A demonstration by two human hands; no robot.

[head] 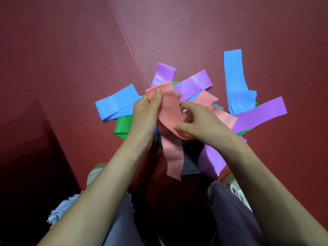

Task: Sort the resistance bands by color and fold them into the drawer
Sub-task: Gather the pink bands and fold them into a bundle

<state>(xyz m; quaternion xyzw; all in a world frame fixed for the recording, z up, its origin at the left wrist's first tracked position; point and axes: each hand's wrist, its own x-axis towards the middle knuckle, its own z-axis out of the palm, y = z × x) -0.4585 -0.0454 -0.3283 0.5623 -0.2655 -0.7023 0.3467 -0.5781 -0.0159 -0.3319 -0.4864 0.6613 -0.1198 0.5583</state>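
We hold the pink band (169, 107) above the mixed pile (193, 82). Its long axis runs from 12 to 6 o'clock, with the free end hanging toward 6. The left hand (145, 112) grips the upper end, thumb pressed on the face. The right hand (204, 121), at 3 o'clock of the band, pinches its lower edge with curled fingers. The other bands fan out on the red floor (71, 59) from 9 through 3 o'clock. Open floor lies toward 10 to 12 o'clock. No drawer is identifiable.
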